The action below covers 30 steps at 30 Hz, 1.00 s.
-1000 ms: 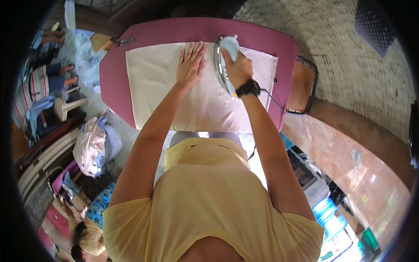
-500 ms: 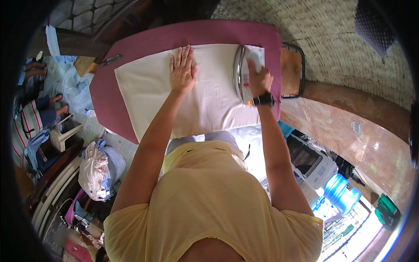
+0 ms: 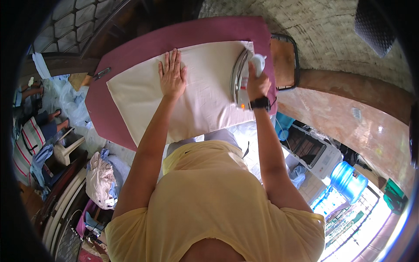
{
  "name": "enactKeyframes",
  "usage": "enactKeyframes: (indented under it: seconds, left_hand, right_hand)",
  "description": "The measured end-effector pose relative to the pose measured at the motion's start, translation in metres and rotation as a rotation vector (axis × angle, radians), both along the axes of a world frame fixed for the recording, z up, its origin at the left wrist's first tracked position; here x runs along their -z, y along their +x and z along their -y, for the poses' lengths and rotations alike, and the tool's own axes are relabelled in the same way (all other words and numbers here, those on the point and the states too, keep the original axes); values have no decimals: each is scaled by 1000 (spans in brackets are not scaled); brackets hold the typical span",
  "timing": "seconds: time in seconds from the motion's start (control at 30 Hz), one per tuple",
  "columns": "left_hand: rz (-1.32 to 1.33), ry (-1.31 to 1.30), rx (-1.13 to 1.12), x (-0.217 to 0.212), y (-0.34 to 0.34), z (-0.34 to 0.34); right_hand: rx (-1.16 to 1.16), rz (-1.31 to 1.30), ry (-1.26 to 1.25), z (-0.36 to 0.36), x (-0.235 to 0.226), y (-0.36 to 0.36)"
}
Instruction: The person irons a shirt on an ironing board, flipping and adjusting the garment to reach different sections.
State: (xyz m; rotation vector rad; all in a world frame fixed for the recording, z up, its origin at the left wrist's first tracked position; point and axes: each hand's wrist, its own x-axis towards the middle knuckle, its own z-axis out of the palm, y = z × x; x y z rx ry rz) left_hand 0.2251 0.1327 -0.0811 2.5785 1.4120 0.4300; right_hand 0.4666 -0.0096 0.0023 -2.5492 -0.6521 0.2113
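Observation:
Cream cloth (image 3: 200,83) lies spread over a maroon ironing board (image 3: 102,102), its near edge hanging over the side toward me. My left hand (image 3: 173,78) rests flat on the cloth left of its middle, fingers stretched out. At the cloth's right end my right hand (image 3: 259,84) grips the handle of a clothes iron (image 3: 238,81), wearing a dark watch on that wrist. A small orange light glows at the iron's near end. The soleplate is hidden, and a few wrinkles show in the cloth beside the iron.
A metal-framed rest (image 3: 283,63) juts from the board's right end, near a stone-like wall (image 3: 323,107). A blue water jug (image 3: 348,181) and a white appliance (image 3: 325,162) stand lower right. Bundled clothes (image 3: 100,179) and a stool (image 3: 67,148) are at left, with another person's feet beyond.
The view has shifted a little, so board and cloth appear slightly further left. The iron stays at the cloth's right end in my right hand; my left hand remains flat on the cloth.

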Motion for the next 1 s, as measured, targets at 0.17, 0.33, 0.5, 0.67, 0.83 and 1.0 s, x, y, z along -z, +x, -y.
enactKeyframes:
  seconds: [0.17,0.33,0.5,0.67,0.83,1.0]
  left_hand:
    - [24,25,14,5,5,-1]
    - [34,50,5,6,1,0]
    - [21,80,11,7,0,0]
    - [30,86,42,10,4,-2]
    - [-4,74,31,13,1,-2]
    - [-1,62,28,11,2,3]
  right_hand:
    - [73,-25,14,-84,-5,63]
    - [60,-63,60,-73,8,55]
    - [6,-123,143,-82,-3,57]
    - [-176,-217,48,-85,-7,64]
    - [-455,-222,-44,48,-4,-12]
    - [-344,-2,-41,151,-2,-28]
